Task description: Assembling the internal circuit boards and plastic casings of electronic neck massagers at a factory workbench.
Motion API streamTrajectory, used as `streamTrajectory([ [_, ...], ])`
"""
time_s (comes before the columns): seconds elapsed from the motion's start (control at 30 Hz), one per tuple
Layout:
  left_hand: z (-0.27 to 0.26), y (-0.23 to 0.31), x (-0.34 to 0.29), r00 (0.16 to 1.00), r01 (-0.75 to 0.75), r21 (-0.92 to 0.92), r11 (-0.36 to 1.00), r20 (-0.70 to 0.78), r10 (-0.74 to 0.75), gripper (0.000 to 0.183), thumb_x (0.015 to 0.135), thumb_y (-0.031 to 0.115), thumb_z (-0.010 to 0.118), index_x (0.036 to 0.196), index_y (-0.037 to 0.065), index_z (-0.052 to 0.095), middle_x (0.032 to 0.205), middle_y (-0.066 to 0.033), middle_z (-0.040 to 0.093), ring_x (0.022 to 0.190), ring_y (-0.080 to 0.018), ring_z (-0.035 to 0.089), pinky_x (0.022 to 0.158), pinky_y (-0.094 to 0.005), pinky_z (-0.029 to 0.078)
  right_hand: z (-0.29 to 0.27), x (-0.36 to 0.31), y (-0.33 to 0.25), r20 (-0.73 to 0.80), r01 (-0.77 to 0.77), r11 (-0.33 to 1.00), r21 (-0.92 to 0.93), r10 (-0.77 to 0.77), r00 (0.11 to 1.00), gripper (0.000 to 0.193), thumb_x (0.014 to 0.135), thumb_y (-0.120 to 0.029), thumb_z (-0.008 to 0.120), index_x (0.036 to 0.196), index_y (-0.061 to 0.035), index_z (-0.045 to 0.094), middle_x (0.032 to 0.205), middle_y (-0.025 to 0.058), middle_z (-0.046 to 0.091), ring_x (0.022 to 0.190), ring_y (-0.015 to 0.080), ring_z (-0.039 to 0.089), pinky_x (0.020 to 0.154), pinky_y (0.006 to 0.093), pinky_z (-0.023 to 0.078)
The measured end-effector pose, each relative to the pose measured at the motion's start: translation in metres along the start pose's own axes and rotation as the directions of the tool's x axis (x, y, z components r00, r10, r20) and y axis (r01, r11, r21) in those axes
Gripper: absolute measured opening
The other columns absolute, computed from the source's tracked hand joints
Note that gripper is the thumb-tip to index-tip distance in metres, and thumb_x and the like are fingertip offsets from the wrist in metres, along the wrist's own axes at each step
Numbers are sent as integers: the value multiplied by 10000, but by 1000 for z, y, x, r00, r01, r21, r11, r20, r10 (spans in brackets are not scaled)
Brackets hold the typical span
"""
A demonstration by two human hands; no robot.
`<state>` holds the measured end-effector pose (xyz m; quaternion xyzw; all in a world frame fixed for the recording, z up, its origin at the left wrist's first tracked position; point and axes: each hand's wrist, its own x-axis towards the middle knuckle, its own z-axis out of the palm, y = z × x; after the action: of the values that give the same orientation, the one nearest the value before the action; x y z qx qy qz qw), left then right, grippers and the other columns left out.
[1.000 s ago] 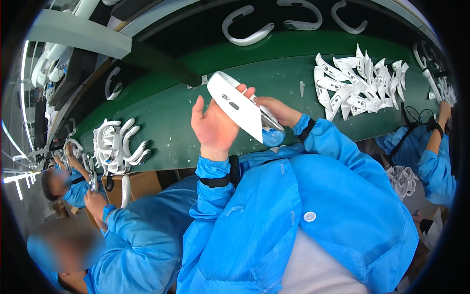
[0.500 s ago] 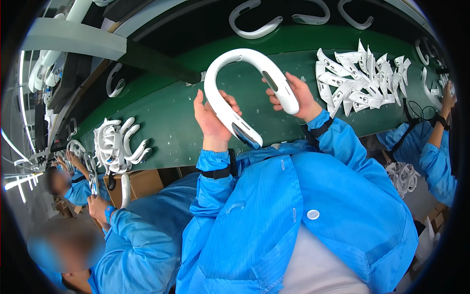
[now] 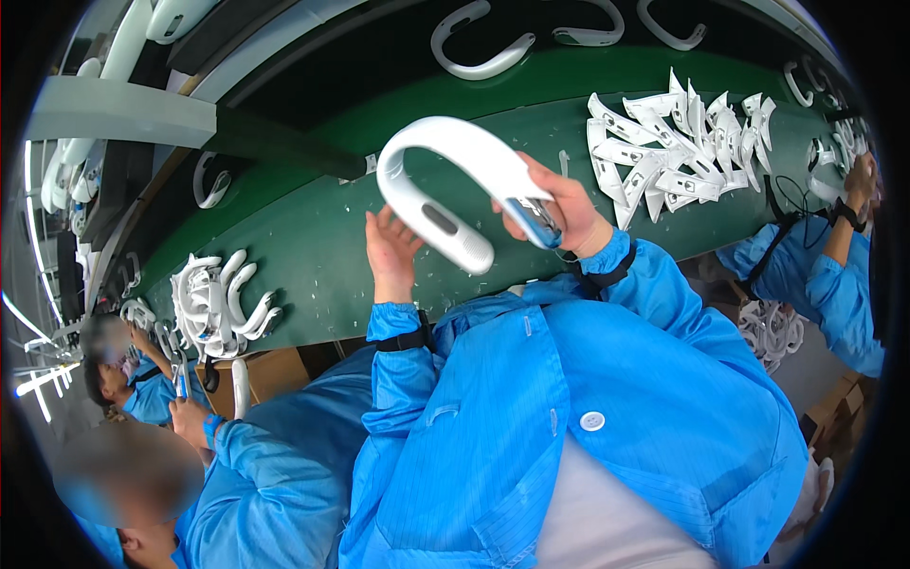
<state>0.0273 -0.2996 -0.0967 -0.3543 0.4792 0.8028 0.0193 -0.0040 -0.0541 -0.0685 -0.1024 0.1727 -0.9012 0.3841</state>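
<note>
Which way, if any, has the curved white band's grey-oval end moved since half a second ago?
Yes: the grey-oval end has swung left, farther from the pile of white panels on the green table.

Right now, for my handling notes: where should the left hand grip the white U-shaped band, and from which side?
Probably by the rounded end of the white U-shaped band, from the left: it lies uncovered beside the open left hand, while the right hand grips the other, glossy end.
</note>
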Motion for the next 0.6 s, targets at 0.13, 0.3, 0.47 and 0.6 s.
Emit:
streamTrajectory([
  [0.13, 0, 9, -26, 985, -119, 174, 978, 147, 93, 622, 917, 505, 210, 1233, 16, 428, 1132, -193, 541, 1017, -280, 532, 834, -405, 407, 27, 1, 22, -177, 62, 710, -701, -257, 950, 533, 795, -96, 615, 1283, -46, 407, 1072, 94, 572, 968, 176, 566, 802, 285, 468],
  [0.3, 48, 4, -35, 983, 18, -343, 939, 177, 46, 563, 885, 534, 254, 867, 33, 509, 759, -120, 535, 756, -265, 491, 744, -377, 402, 49, 1, 39, -101, -94, 55, -994, -131, 986, 659, 711, -27, 631, 1318, -47, 376, 1115, 113, 535, 1033, 200, 533, 861, 316, 436],
  [0.47, 38, 12, -35, 944, 165, -482, 860, 330, 5, 602, 865, 567, 220, 780, 43, 504, 671, -107, 504, 654, -244, 452, 650, -368, 386, 41, 2, 59, -4, 92, 376, -922, -246, 969, 665, 665, -49, 651, 1282, -38, 401, 1120, 165, 492, 1040, 294, 519, 863, 349, 430],
  [0.6, 30, 3, -26, 899, 236, -585, 776, 434, 53, 642, 834, 633, 217, 710, 63, 485, 571, -89, 453, 543, -240, 431, 546, -374, 375, 37, 3, 55, -145, -67, 441, -895, -146, 979, 655, 661, -47, 661, 1267, -30, 410, 1117, 172, 497, 1049, 314, 510, 875, 353, 425],
])
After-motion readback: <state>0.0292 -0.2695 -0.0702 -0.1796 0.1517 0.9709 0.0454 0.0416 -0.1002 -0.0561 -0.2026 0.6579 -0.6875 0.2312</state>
